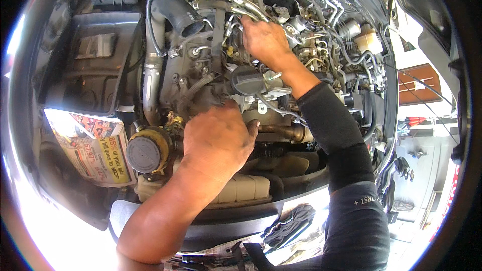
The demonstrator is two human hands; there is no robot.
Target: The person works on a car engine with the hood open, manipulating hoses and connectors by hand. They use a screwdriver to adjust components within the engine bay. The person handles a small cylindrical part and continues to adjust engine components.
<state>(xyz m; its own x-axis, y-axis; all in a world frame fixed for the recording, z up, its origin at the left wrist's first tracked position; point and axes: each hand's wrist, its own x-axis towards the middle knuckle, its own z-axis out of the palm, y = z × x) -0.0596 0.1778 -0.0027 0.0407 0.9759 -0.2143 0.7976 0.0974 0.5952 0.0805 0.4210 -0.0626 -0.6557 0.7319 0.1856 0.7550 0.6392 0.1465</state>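
Note:
Both my hands are down in an open engine bay. My left hand (218, 131), on a bare forearm, is closed with the knuckles up over the front of the engine, just short of a round black cap (246, 81). Its thumb points right; its curled fingers and whatever they hold are hidden. Farther back, my right hand (266, 41) comes in from the right in a black sleeve. Its fingers bend down beside metal pipes (248, 7) and rubber hoses; the fingertips are out of sight among the parts. A dark engine cover (178, 70) lies to the left of both hands.
An open black air filter box (131, 55) sits at left, with a printed paper sheet (90, 145) before it. Nearby are a yellowish reservoir with a grey cap (146, 153) and an open-ended black intake hose (183, 17). A dark cloth (290, 225) lies on the front edge.

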